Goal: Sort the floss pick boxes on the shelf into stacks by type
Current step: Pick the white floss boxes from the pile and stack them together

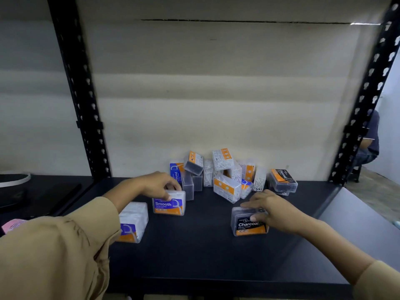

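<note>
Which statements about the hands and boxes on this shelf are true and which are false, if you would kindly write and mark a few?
1. The left hand holds the Smooth box. True.
2. The right hand has its grip on a Smooth box. False: it holds the Charcoal box.
3. A jumbled pile of boxes lies at the back of the shelf. True.
4. The Charcoal box in the right hand sits on top of the pile. False: it stands alone on the shelf, in front of the pile.
</note>
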{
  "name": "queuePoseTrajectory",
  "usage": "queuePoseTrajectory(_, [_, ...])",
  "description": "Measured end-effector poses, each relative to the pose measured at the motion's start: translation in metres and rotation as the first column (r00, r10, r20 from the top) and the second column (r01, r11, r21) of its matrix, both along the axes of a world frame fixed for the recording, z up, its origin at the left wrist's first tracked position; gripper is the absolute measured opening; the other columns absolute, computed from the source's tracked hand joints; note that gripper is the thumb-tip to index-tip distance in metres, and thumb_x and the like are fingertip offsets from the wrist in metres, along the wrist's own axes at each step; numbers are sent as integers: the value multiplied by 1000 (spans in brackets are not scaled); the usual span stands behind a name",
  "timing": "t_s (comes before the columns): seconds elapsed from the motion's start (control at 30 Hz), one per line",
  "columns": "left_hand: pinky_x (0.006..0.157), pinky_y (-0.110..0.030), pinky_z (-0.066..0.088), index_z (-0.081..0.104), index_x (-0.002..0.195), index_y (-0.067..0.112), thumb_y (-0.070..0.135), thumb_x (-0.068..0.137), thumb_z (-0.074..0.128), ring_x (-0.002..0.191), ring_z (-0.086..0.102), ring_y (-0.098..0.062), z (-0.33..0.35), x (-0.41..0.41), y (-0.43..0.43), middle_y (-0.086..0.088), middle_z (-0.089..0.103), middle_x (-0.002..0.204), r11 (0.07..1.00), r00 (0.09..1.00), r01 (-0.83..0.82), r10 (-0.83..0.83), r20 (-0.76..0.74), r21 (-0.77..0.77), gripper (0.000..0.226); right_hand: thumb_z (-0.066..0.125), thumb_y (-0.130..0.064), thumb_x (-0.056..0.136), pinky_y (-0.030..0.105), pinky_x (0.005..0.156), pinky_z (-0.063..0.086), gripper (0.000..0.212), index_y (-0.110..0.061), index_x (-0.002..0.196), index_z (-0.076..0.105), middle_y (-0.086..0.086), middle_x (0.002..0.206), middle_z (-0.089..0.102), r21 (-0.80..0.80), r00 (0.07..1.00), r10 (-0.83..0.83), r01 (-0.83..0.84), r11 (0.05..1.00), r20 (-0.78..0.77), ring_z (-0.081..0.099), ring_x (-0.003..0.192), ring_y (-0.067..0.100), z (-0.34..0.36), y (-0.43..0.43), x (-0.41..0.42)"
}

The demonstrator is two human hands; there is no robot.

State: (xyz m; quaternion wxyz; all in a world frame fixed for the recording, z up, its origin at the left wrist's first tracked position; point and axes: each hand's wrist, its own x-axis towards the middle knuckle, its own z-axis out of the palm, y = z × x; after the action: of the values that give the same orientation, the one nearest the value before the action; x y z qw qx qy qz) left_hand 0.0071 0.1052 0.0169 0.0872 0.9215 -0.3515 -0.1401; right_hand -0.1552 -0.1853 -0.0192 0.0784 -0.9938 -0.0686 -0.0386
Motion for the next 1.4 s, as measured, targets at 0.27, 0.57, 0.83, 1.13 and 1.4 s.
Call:
queuePoseTrajectory(0.27, [88,-27,49,62,117,24,5,79,63,105,59,-16,0,33,34,0,64,118,991,991,-137,137,-10,-9,43,57,-30,90,21,95,27,43,-32,132,50,-16,110,41,53,1000,31,-31,998,-1,29,105,5,-1,-3,2])
queuePoseTrajectory(0.57, [88,-24,45,63,119,21,15,93,50,107,56,-13,-5,35,51,0,62,123,969,969,-244,245,11,-37,30,51,-29,94,19,90,26,37,-27,131,53,-17,105,43,96,1000,20,-22,995,14,34,105,7,-6,-3,5])
queuePoseTrajectory(0.83, [94,-26,44,66,115,20,13,94,48,107,55,-13,-4,27,58,1,63,120,966,967,-255,256,-14,29,29,52,-29,93,18,90,27,38,-26,131,52,-13,107,47,104,1000,15,-17,994,18,39,110,10,-7,-2,2])
queuePoseTrajectory(1.13, [96,-24,43,68,111,20,17,93,50,104,56,-10,-2,21,66,5,64,113,967,969,-234,240,-54,103,26,52,-30,93,26,97,36,37,-28,130,53,-8,115,55,116,1000,27,-27,993,0,45,112,16,-8,4,-4])
queuePoseTrajectory(1.4, [97,-23,42,66,114,22,20,92,52,108,56,-11,-1,19,59,4,63,120,973,974,-222,224,-18,62,26,50,-32,94,29,99,37,39,-27,132,51,-3,122,56,104,998,18,-13,995,-54,45,115,15,-1,5,-13])
